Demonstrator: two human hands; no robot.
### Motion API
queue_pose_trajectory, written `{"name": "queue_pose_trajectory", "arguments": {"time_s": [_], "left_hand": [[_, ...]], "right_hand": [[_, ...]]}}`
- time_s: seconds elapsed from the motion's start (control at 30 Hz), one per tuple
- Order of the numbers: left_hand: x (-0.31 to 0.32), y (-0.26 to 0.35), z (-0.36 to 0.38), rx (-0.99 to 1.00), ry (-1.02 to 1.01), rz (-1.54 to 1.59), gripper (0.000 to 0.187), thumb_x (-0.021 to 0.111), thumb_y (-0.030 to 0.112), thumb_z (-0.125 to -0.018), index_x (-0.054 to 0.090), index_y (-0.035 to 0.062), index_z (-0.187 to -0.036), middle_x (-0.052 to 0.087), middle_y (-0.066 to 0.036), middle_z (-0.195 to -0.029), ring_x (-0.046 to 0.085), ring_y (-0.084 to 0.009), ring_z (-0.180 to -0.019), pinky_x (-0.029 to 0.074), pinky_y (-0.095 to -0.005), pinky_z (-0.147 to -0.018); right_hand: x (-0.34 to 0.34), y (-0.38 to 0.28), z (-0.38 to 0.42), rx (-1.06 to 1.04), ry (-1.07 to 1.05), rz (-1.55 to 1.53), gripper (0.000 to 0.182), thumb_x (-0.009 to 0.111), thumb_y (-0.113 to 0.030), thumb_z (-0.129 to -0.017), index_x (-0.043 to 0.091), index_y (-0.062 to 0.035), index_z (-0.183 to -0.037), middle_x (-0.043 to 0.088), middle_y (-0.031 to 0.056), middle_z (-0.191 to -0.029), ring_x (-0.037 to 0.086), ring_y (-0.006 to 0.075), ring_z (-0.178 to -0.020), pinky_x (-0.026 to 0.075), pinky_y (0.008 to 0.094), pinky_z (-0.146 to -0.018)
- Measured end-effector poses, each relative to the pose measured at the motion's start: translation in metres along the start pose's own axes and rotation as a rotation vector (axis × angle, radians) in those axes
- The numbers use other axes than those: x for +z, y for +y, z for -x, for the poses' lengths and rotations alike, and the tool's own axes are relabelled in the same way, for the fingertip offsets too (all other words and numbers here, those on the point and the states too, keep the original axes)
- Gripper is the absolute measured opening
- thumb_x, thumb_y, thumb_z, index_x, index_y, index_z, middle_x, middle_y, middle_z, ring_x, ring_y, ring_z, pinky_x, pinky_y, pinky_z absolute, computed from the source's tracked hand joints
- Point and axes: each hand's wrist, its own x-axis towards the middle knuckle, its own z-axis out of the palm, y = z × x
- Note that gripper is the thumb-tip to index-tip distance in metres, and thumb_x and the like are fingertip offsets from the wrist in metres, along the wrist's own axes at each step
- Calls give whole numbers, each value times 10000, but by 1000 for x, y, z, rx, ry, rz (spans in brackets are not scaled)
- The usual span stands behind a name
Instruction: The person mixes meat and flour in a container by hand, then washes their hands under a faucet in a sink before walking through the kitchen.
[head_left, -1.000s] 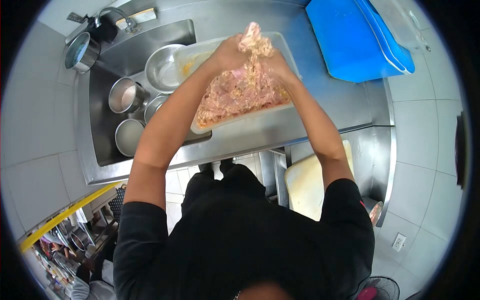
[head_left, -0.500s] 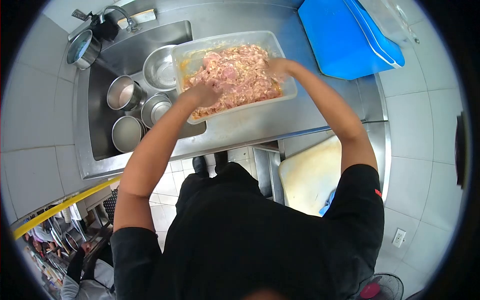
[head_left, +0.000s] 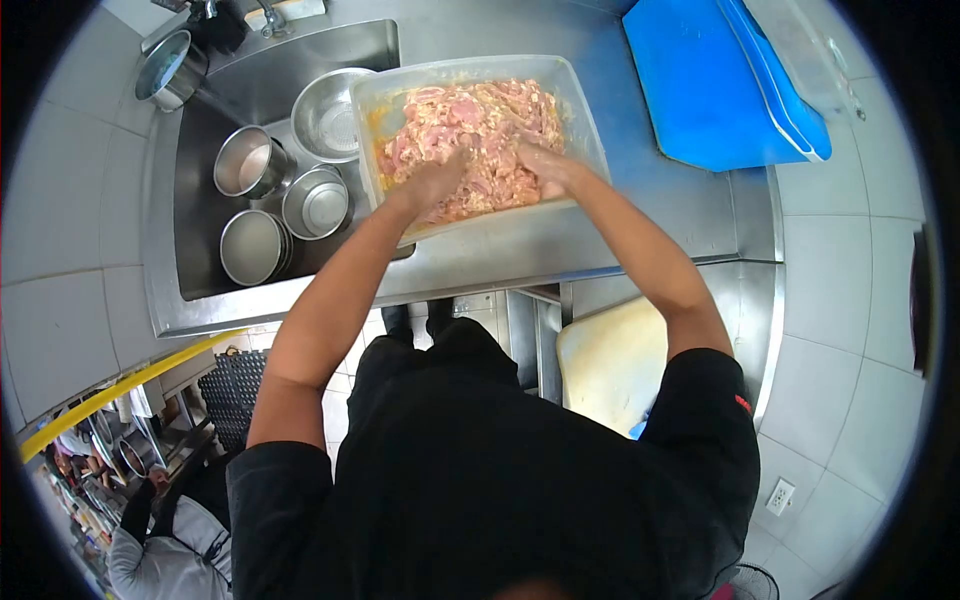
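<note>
Pale pink raw meat (head_left: 470,110), coated in a wet mix with small light bits, fills much of a translucent plastic tub (head_left: 590,130). My left hand (head_left: 434,187) is pressed into the meat near the tub's front left, its fingers curled around some of it. Opposite it, my right hand (head_left: 548,168) grips meat at the right of the mound, fingers pointing left. Meat lies between the two hands, and the fingertips are partly buried in it. The tub stands on the steel counter, its left side over the sink's edge.
Several steel pots and bowls, including a wide bowl (head_left: 332,115), sit in the sink (head_left: 190,190) on the left. A blue bin (head_left: 700,80) stands at the back right. Below the counter is a pale board (head_left: 610,350). Another person's grey sleeve (head_left: 130,560) shows at lower left.
My hands have moved closer together in the meat; the right one has come left and toward me. The meat is heaped more toward the middle. The whole view has shifted slightly.
</note>
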Motion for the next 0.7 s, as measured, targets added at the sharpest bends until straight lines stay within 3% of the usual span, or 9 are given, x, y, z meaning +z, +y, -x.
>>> {"name": "queue_pose_trajectory", "arguments": {"time_s": [0.23, 0.33, 0.4, 0.5, 0.53, 0.57, 0.63, 0.67, 0.7], "left_hand": [[0, 15, 0, -14, -229, 509, 519, 297, 486, -896, 460, 26, -1071, 543, -129, -1000, 586, -211, -878, 510, -359, -730], [4, 16, -2, -26, -217, 649, 469, 334, 415, -908, 450, 8, -1108, 547, -127, -987, 596, -201, -857, 518, -348, -735], [1, 23, 3, 18, -195, 639, 454, 346, 378, -910, 444, -13, -1121, 547, -127, -978, 594, -195, -835, 517, -348, -719], [-6, 40, 12, 150, -122, 615, 443, 382, 339, -903, 457, -46, -1110, 547, -125, -958, 583, -185, -786, 509, -351, -674], [-9, 47, 15, 245, -69, 597, 446, 405, 337, -892, 477, -59, -1086, 547, -122, -947, 574, -182, -759, 504, -354, -645], [-14, 55, 17, 242, -77, 595, 446, 405, 337, -892, 477, -59, -1086, 547, -122, -947, 574, -182, -759, 504, -354, -645], [-26, 80, 32, 226, 39, 363, 459, 453, 361, -866, 526, -66, -1017, 554, -111, -902, 540, -172, -709, 467, -341, -581], [-27, 93, 45, 250, 122, 410, 449, 506, 363, -831, 564, -76, -902, 571, -105, -818, 537, -171, -708, 445, -315, -564], [-28, 97, 44, 252, 116, 408, 449, 506, 363, -831, 564, -76, -902, 571, -105, -818, 537, -171, -708, 445, -315, -564]], "right_hand": [[27, -23, 6, -250, -9, 152, 657, 159, -516, -899, 126, -63, -1374, 126, 133, -1427, 145, 242, -1309, 136, 377, -1062], [32, -32, 19, -342, 38, 42, 641, 251, -485, -907, 157, -48, -1365, 183, 140, -1406, 232, 242, -1275, 227, 406, -1031], [38, -51, 46, -172, 3, -235, 634, 368, -442, -895, 211, -21, -1341, 266, 139, -1359, 356, 216, -1183, 342, 438, -949], [20, -53, 35, -122, -23, -213, 657, 456, -455, -857, 281, -1, -1298, 325, 139, -1310, 434, 181, -1066, 445, 441, -811], [17, -55, 29, -141, 98, -157, 570, 543, -415, -816, 441, 11, -1180, 491, 146, -1144, 509, 179, -924, 477, 373, -706], [9, -57, 27, -137, 102, -162, 570, 543, -415, -816, 441, 11, -1180, 491, 146, -1144, 509, 179, -924, 477, 373, -706], [0, -72, 43, -294, 243, 74, 413, 625, -292, -764, 562, 25, -1022, 590, 118, -908, 545, 157, -738, 469, 317, -627], [-9, -71, 35, -291, 249, 70, 413, 625, -292, -764, 562, 25, -1022, 590, 118, -908, 545, 157, -738, 469, 317, -627], [-15, -76, 31, -500, 254, 121, 338, 632, -235, -741, 590, 37, -938, 591, 92, -808, 539, 148, -680, 460, 311, -614]]}}
